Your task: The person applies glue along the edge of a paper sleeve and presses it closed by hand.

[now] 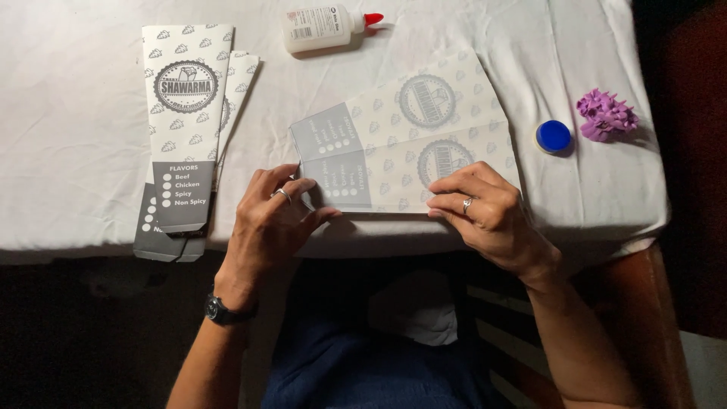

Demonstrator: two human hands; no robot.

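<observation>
Hands press down on a flat printed paper sleeve (405, 144) that lies at the near edge of the table (68, 113), a bit right of the middle. The left hand (269, 227) has its fingers bent and its fingertips (303, 185) sit on the grey end of the sleeve, pinching nothing. The right hand (485, 208) lies nearly flat, fingers together, pushing on the near long edge.

To do this fold well, I think both hands should keep the edges lined up and rub firmly along the crease, from one end to the other, so the paper stays flat.

The sleeve is thin, smooth card, long and white with small leaf marks, 2 round stamps and a grey block at one end. A stack of sleeves (185, 136) like it lies near the left edge, hanging a little over the near edge. The cloth on the table is white and a bit wrinkled. A soft plastic glue bottle (322, 28) with a red tip lies on its side at the far edge. A round blue cap (553, 136) and a bumpy purple lump (606, 115) sit near the right edge.
</observation>
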